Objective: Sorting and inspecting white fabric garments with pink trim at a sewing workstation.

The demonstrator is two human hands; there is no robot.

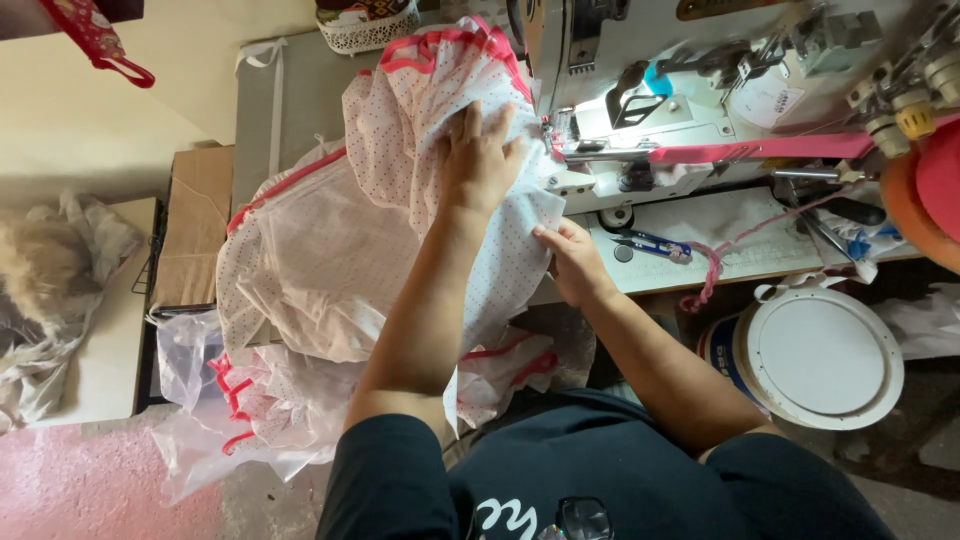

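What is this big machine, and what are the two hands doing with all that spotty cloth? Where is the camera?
The camera sits on the person's head and looks down, so you see their own arms from above. The big pale machine is a sewing machine standing on a table. The cloth is thin white fabric with tiny dots and pink trim; it spills off the table toward the floor. The left hand lies flat on the fabric, close to the needle area. The right hand pinches the fabric's edge at the table's front. On the table lie small blue-handled snips and a pink cord. On the floor to the right stands a bucket with a round white lid. A cardboard box sits on the left.
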